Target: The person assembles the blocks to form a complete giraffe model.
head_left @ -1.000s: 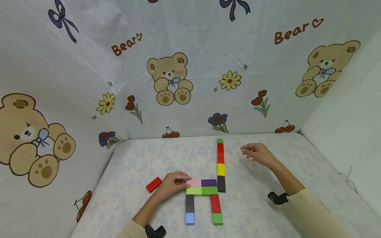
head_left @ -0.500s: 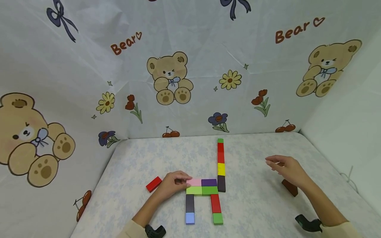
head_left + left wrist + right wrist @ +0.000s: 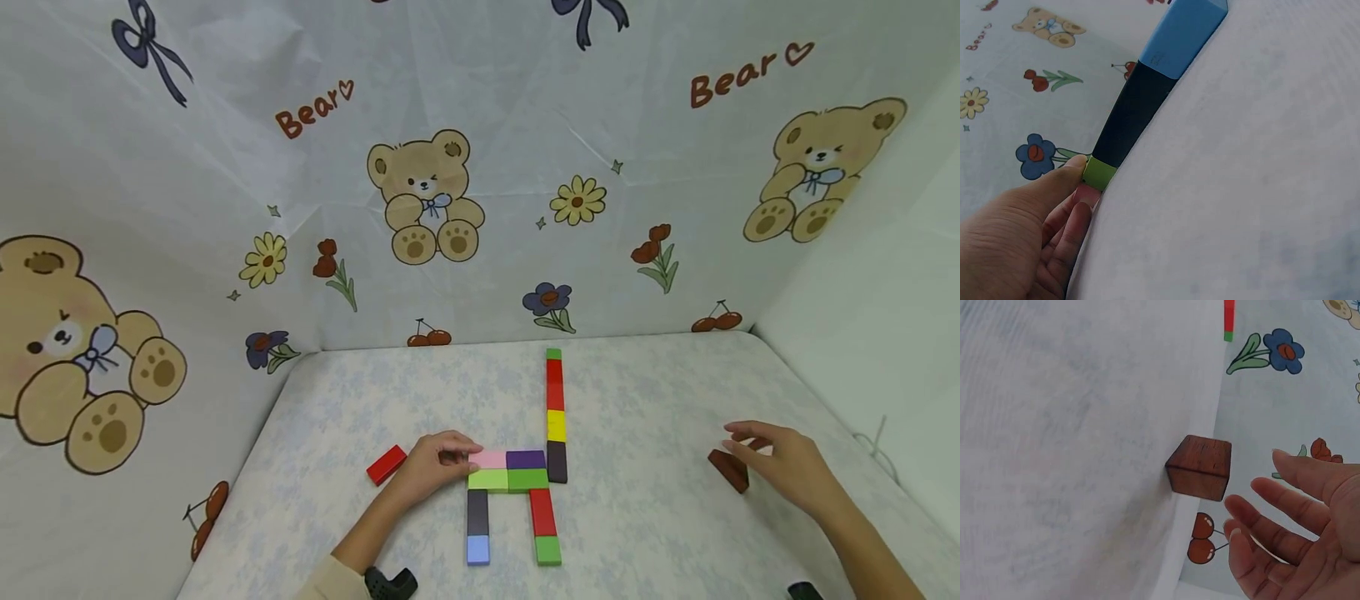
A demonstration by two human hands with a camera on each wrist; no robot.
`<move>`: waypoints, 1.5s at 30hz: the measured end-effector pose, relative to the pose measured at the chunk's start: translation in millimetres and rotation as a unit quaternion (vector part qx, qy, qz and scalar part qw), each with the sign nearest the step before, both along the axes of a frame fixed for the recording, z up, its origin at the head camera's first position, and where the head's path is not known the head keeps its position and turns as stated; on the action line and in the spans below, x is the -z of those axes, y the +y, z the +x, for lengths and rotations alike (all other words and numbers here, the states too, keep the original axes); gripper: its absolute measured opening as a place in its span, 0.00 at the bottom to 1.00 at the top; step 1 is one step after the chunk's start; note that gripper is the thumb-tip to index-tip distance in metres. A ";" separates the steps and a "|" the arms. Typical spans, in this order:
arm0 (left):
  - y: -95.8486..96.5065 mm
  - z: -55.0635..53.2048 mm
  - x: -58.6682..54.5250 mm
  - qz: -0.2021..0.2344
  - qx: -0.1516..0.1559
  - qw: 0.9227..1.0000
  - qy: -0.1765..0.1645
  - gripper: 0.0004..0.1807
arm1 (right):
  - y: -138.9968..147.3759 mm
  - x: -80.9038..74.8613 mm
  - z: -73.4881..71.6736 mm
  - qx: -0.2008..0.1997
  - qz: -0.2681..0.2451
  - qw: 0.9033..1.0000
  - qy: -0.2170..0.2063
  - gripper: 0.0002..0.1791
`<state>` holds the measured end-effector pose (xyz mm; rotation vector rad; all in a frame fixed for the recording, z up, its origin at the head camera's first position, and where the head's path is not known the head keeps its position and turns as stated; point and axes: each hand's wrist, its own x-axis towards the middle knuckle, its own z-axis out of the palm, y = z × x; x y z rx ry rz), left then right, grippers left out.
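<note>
My left hand (image 3: 431, 471) is at the left end of a pink block (image 3: 490, 460), its thumb and fingers around that end. Below the pink one lies a light green block (image 3: 1100, 174), close by the thumb. To the right are a purple block (image 3: 526, 459) and a green block (image 3: 528, 478). These lie together as a flat rectangle on the table. At the right, my right hand (image 3: 783, 462) hovers with spread, bent fingers beside a brown wooden block (image 3: 1200, 467). In the right wrist view a gap shows between fingers and block.
A column of blocks (image 3: 555, 425) runs away from the rectangle's right side. Two legs, one black and blue (image 3: 477, 512), one red and green (image 3: 543, 512), extend toward me. A loose red block (image 3: 386, 464) lies left of my left hand. Bear-print cloth (image 3: 510, 167) hangs behind.
My right hand has moved right and toward me, from beside the block column to the brown block, which has come into sight. My left hand has stayed at the pink block.
</note>
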<state>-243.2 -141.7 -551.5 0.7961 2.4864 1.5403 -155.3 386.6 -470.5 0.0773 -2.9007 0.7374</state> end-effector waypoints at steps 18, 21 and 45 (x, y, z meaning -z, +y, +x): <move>0.8 0.1 0.9 0.006 0.005 1.000 0.007 0.14 | 16.0 13.6 1.6 -0.070 0.022 0.994 -0.076 0.23; 0.9 0.0 1.4 0.007 0.006 1.000 0.004 0.14 | 15.5 13.6 1.5 -0.067 0.022 0.995 -0.076 0.21; 1.2 1.0 -1.9 0.017 0.000 1.000 -0.002 0.14 | -53.8 -3.0 -72.3 -0.104 0.058 0.992 0.032 0.17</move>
